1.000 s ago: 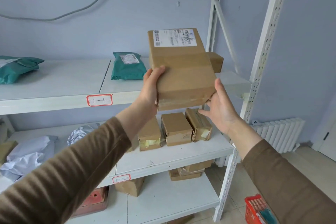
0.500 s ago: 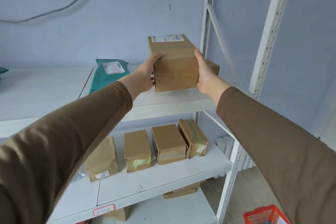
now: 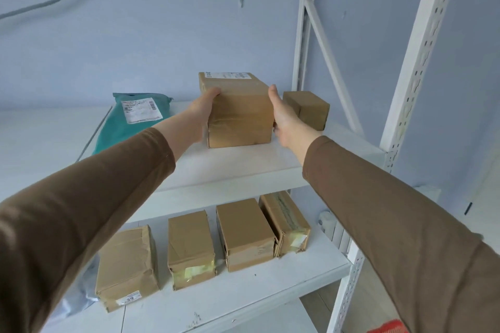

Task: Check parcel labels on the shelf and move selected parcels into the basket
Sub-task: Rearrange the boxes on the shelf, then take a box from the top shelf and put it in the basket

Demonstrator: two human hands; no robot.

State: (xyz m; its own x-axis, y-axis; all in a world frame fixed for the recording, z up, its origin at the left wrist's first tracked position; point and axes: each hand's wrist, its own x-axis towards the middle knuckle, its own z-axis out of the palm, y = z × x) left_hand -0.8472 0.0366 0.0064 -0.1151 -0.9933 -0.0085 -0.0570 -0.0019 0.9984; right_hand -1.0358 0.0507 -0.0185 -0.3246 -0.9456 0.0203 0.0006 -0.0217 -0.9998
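A brown cardboard parcel (image 3: 239,113) with a white label on its top rests on the upper white shelf (image 3: 235,167). My left hand (image 3: 203,108) presses against its left side, fingers curled over the top edge. My right hand (image 3: 284,119) lies flat against its right side. A small brown box (image 3: 308,109) stands just right of my right hand. A teal mailer bag (image 3: 130,121) with a white label lies to the left on the same shelf. The red basket (image 3: 387,328) shows only as a corner at the bottom right.
Several brown boxes (image 3: 243,232) stand in a row on the middle shelf (image 3: 243,295), with a grey plastic bag (image 3: 78,297) at its left end. White perforated uprights (image 3: 414,76) frame the right side. A white radiator (image 3: 332,230) sits behind the rack.
The parcel went from being held up tilted toward me to resting on the upper shelf, farther back. Both hands stayed on its sides. My view moved closer and to the right.
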